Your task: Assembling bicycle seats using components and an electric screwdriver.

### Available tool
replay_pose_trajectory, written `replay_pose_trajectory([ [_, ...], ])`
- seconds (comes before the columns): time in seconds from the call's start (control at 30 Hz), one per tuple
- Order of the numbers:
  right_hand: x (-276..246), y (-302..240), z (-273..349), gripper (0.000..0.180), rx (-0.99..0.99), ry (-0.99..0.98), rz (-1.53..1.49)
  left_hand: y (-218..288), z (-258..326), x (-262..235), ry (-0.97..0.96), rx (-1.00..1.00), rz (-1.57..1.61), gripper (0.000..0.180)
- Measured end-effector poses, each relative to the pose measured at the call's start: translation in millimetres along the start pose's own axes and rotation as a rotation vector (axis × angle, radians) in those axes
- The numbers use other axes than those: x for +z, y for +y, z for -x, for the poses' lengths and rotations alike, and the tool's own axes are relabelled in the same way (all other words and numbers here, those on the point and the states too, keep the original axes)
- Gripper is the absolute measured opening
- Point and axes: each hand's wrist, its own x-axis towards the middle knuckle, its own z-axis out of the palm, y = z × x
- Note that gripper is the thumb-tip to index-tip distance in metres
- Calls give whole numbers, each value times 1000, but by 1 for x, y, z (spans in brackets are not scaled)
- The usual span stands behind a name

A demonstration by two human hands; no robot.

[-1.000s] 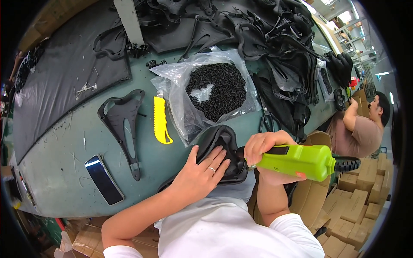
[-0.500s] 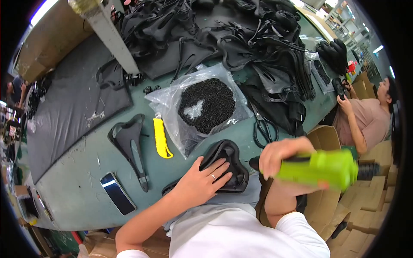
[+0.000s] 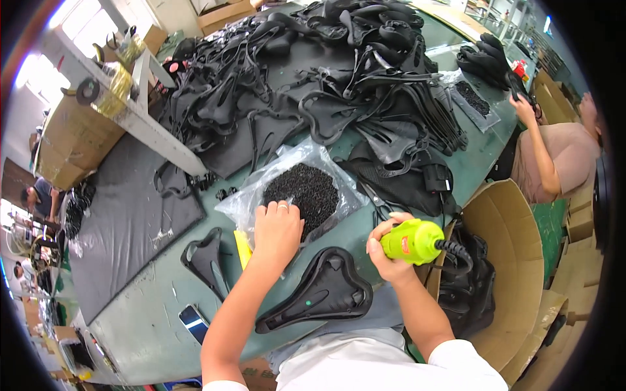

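Note:
A black bicycle saddle (image 3: 332, 293) lies underside up on the table in front of me, with no hand on it. My left hand (image 3: 277, 231) reaches into a clear plastic bag (image 3: 313, 155), its bent fingers close together in a heap of small black screw-like pieces (image 3: 313, 189). Its fingertips are hidden, so what they pinch does not show. At the right, my right hand (image 3: 386, 256) is closed round a lime-green electric screwdriver (image 3: 412, 242) with a coiled black cable. A yellow utility knife (image 3: 242, 247) lies partly behind my left hand.
Black saddle parts (image 3: 215, 104) are heaped across the back. A loose frame-like part (image 3: 205, 260) and a phone (image 3: 193, 324) lie to the left. Scissors (image 3: 373, 197) sit by the bag. An open carton (image 3: 515, 241) holding black items stands right. A co-worker (image 3: 554, 163) sits beyond it.
My left hand has left the saddle and moved up into the bag. My right hand has drawn the screwdriver leftward and turned it. The saddle now shows whole.

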Motion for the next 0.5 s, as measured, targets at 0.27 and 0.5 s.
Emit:
replay_pose_trajectory([
  [0.27, 4, 0, 8, 59, -179, 38, 113, 1, -7, -3, 173, -14, 142, 15],
  [0.5, 2, -6, -2, 60, 71, 35, -54, 18, 53, -79, 378, 80, 471, 21],
])
